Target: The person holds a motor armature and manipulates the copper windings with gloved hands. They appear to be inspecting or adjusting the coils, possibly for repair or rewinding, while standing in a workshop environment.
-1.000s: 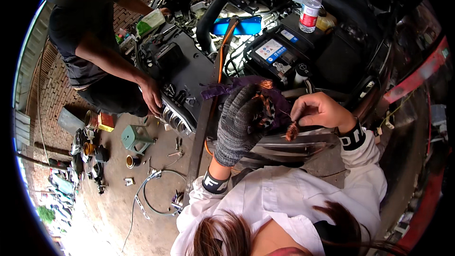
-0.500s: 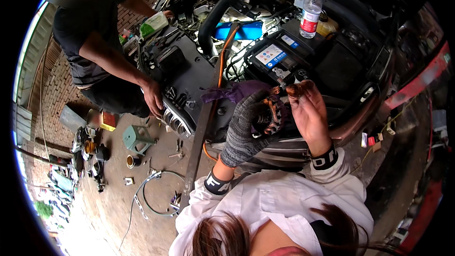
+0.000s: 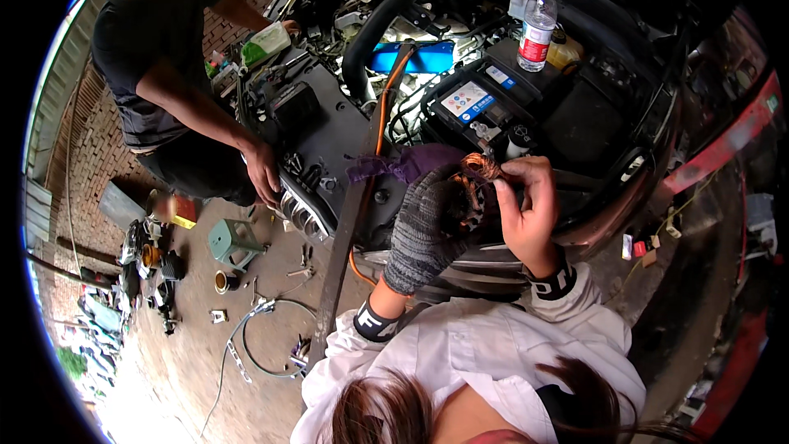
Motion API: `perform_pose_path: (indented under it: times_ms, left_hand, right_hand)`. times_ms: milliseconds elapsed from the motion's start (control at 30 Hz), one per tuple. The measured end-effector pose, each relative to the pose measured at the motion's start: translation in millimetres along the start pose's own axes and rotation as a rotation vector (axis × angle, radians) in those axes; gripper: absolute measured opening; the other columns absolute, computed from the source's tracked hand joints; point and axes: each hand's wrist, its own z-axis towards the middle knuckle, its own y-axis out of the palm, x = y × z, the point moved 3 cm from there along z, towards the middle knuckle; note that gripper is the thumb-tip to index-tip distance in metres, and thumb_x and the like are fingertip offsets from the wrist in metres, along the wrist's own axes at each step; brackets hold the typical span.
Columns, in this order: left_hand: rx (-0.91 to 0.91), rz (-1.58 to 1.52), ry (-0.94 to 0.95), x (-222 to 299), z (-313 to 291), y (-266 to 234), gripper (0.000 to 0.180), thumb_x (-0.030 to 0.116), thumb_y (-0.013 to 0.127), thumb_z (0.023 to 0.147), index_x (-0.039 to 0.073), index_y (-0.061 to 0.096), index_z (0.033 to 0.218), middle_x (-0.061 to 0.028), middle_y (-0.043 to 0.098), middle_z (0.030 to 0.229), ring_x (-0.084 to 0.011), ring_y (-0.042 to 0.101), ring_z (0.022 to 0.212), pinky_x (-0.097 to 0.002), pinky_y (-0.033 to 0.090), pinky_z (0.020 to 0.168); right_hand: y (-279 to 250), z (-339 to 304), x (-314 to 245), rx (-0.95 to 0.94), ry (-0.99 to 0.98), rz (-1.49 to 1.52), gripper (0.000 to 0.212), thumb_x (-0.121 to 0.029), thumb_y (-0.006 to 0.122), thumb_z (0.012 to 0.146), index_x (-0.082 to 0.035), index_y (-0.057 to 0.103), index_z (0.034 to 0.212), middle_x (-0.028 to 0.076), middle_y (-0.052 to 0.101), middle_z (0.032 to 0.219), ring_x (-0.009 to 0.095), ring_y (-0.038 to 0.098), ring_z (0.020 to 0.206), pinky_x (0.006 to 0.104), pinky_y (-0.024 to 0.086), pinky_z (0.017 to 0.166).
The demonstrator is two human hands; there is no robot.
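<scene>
My left hand (image 3: 423, 234), in a grey knitted glove, is closed around a dark rounded part with copper-coloured strands (image 3: 470, 202), over the front of an open car engine bay. The part's far side is hidden by the glove. My bare right hand (image 3: 530, 210) pinches a bundle of copper-coloured wire (image 3: 482, 166) between thumb and fingers, just above the part. A purple cloth (image 3: 411, 163) lies behind the glove. Beyond my hands sits a black car battery (image 3: 472, 103) with a white and blue label.
A clear bottle with a red cap (image 3: 537, 29) stands on the engine bay. A dark metal bar (image 3: 345, 255) with an orange cable crosses at left. A person (image 3: 168, 74) leans on the car's front. A green stool (image 3: 234, 242) and cable (image 3: 279, 306) are on the floor.
My right hand has moved left and turned, bringing the copper-coloured bundle over the part in my left hand. The gloved hand stays nearly in place.
</scene>
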Motion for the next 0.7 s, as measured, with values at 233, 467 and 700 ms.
perform_pose_path:
  times_ms: [233, 467, 700]
  left_hand:
    - [-0.045, -0.006, -0.097, -12, -13, 7, 0.071, 0.015, 0.082, 0.063, 0.001, 0.052, 0.126, -0.0217, 0.057, 0.124, -0.0404, 0.056, 0.11, -0.0454, 0.046, 0.096]
    - [-0.06, -0.077, -0.196, -39, -25, 23, 0.065, 0.023, 0.083, 0.069, 0.002, 0.054, 0.123, -0.0187, 0.061, 0.108, -0.0383, 0.061, 0.097, -0.0422, 0.05, 0.087]
    - [0.058, -0.197, -0.14, -45, -32, 17, 0.083, 0.036, 0.082, 0.073, 0.002, 0.045, 0.138, -0.0203, 0.052, 0.132, -0.0382, 0.048, 0.125, -0.0447, 0.039, 0.105]
  right_hand:
    - [14, -19, 28, 0.04, 0.312, 0.333, 0.026, 0.004, 0.059, 0.093, 0.003, 0.052, 0.118, 0.008, 0.056, 0.114, 0.015, 0.056, 0.106, 0.0281, 0.047, 0.094]
    - [10, -29, 32, -0.133, 0.255, 0.161, 0.022, 0.006, 0.054, 0.092, 0.003, 0.052, 0.114, 0.011, 0.056, 0.111, 0.019, 0.056, 0.105, 0.0327, 0.045, 0.097]
    - [10, -34, 32, -0.181, 0.344, 0.186, 0.022, 0.005, 0.055, 0.091, 0.005, 0.051, 0.113, 0.01, 0.054, 0.11, 0.019, 0.056, 0.106, 0.0328, 0.046, 0.097]
